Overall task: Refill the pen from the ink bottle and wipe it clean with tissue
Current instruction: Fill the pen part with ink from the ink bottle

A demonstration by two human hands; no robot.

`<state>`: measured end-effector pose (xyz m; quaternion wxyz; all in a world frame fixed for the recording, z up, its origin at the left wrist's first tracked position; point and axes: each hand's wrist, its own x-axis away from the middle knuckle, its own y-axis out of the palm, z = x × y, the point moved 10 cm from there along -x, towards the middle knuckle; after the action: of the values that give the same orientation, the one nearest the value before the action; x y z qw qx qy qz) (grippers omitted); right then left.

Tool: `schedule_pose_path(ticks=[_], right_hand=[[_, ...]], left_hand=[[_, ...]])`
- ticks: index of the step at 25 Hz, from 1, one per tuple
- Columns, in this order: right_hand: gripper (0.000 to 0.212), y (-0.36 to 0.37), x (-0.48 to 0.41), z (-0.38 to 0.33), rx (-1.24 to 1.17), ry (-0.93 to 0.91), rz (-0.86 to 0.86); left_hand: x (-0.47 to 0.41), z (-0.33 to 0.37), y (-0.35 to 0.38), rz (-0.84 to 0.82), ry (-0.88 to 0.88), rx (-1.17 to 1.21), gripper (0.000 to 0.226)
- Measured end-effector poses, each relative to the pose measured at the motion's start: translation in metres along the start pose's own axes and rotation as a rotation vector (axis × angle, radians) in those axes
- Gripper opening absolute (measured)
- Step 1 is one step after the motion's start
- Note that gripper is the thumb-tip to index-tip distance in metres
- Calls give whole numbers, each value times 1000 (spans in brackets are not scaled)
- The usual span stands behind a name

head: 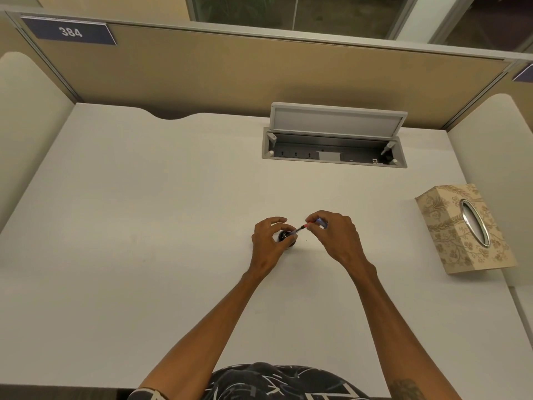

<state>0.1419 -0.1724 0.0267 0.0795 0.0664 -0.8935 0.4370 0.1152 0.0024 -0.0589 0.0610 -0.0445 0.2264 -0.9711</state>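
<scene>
A small dark ink bottle (286, 235) stands open on the white desk (144, 226), with my left hand (269, 243) wrapped around its side. My right hand (336, 235) pinches a thin pen (302, 227) with a clear barrel and a red band. The pen slants down to the left, and its tip sits at the bottle's mouth. A patterned tissue box (464, 228) with a metal oval slot lies at the desk's right side, apart from both hands.
A socket tray (334, 153) with its grey lid raised is sunk into the desk's far side. Beige partition walls (202, 76) surround the desk on three sides. A sign reading 384 (70, 31) hangs top left.
</scene>
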Motion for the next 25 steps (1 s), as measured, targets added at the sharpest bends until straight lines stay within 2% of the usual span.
schedule_pose_path(ticks=[13,20,25], right_hand=[[11,3,4,-7,75,23,-1],[26,1,1,-2,127,101,4],[9,-4,1,-2,106,77,-23]], left_hand=[[-2,-4,0,-10,-12,-2,13],[-3,-2,-3,-8,-22,9,13],[-3,0,-4,-8,-20,-1,13]])
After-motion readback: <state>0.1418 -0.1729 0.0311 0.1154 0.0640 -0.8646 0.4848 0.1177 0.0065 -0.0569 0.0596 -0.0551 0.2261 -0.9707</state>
